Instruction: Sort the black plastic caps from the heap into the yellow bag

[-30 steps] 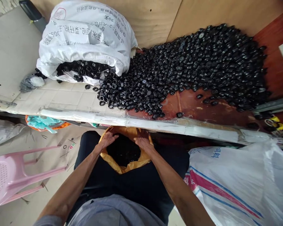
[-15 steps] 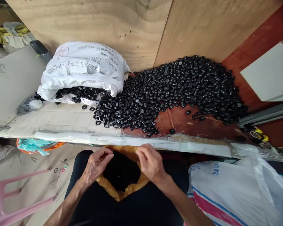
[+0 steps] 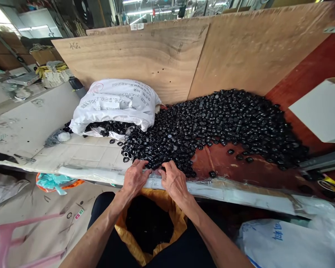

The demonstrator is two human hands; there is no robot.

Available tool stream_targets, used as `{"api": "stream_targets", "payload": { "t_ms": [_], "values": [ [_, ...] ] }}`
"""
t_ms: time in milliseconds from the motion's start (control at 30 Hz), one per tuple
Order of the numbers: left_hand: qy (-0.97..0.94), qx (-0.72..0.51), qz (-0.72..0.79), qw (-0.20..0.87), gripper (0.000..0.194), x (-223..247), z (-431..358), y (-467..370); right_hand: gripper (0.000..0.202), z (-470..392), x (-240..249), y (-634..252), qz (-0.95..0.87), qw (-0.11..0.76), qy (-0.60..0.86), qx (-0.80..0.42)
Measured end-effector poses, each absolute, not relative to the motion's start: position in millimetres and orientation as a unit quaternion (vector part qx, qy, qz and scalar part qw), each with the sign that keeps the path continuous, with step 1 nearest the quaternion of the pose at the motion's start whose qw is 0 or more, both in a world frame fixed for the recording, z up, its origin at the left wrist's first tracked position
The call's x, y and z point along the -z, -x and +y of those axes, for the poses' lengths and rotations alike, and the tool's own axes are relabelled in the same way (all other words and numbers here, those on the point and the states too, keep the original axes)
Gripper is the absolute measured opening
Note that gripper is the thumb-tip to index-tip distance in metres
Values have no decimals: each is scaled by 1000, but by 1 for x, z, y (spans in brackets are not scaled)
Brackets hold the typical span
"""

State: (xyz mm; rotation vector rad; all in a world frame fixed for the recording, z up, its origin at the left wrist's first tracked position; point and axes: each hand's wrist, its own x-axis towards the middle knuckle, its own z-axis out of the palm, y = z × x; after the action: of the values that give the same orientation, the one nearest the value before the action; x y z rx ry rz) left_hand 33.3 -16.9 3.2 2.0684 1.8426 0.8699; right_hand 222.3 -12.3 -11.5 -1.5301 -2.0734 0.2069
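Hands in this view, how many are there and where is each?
2: the left hand and, beside it, the right hand, both at the near edge of the pile of black pieces, beyond the yellow bag.

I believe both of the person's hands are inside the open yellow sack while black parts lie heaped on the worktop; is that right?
Not quite: the head view shows the left hand and right hand at the near edge of the heaped black parts on the worktop, not inside the open yellow sack.
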Motion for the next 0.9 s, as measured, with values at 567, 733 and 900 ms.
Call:
{"api": "stream_targets", "payload": {
  "t_ms": [567,733,900],
  "values": [
    [-718,-367,577,134,8,2,-15,-23,11,-13,15,-232,-787,411,443,-122],
    [-695,-428,549,182,10,1,-24,-22,13,-12,11,-235,-701,525,416,-245],
    [-651,-411,586,254,27,-6,-28,-21,25,-14,6,-223,-712,500,396,-295]
  ]
}}
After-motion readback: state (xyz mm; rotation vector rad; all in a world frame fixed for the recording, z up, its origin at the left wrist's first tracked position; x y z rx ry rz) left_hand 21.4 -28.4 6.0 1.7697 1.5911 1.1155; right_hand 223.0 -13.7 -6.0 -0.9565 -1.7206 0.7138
